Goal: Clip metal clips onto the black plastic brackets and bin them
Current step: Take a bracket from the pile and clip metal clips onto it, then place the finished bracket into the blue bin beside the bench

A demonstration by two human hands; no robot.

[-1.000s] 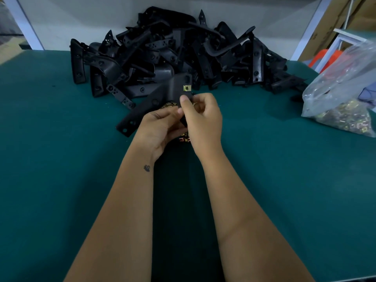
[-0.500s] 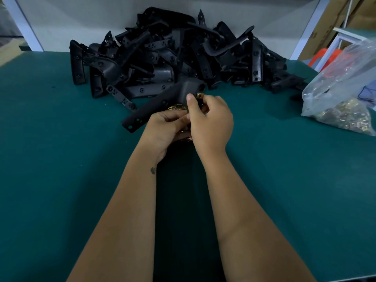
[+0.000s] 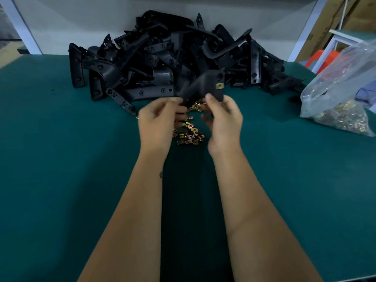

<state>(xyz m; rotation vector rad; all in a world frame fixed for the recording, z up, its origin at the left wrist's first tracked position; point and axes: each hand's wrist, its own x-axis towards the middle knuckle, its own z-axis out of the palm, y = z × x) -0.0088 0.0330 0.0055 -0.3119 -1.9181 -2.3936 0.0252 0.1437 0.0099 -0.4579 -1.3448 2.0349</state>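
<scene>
since a moment ago both hands have drawn apart and tipped up the angled black plastic bracket (image 3: 200,86), its brass-coloured metal clip (image 3: 219,85) seated, above the tabletop (image 3: 61,159); the left hand (image 3: 160,121) and right hand (image 3: 223,119) pinch its lower edges, seemingly light, stiff, smooth.

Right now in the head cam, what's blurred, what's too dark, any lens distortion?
Head view: left hand is motion-smeared, right hand slightly; the held bracket and its fitted clip stay readable. Dim light merges the black bracket pile into one mass, and a dark shadow lies on the green table between the forearms. Wide-angle lens bows the table's far edge. The clip bag shows mild sheen.
</scene>
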